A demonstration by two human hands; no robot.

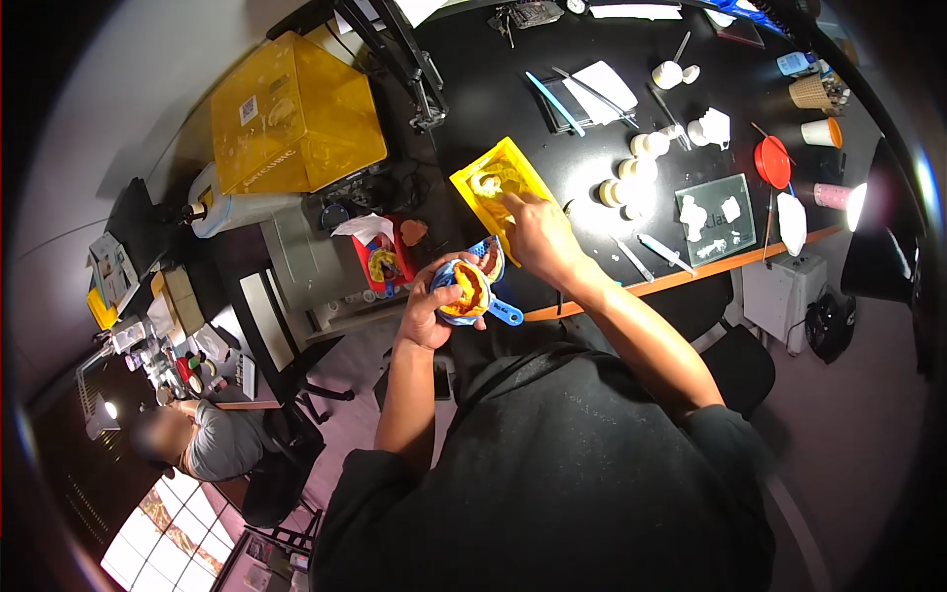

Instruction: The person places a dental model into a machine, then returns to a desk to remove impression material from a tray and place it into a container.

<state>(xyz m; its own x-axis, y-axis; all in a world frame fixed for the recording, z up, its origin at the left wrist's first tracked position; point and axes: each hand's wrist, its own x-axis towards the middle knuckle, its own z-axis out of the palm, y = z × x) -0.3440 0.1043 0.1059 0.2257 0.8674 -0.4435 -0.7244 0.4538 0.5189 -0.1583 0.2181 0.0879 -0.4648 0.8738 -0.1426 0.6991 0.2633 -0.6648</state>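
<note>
Beside the yellow bin (533, 170), low and to its left, the left hand (429, 308) is curled closed around a blue tray (474, 299) filled with orange material, thumb over the filling; a second blue-edged piece (489, 259) sits against it. The right hand (541, 235) dips its bent fingers into the bin, near a pale piece (486, 185); whether they grip anything, I cannot tell.

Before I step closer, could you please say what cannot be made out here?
Head view:
- What the right hand touches in the yellow tray: its fingers cover it.
- Left palm: turned away, behind the fingers.
- Print on the blue handle: too small.
- Lettering on the slab: partly under white lumps.
- Blue thing: cut off by the top edge.
</note>
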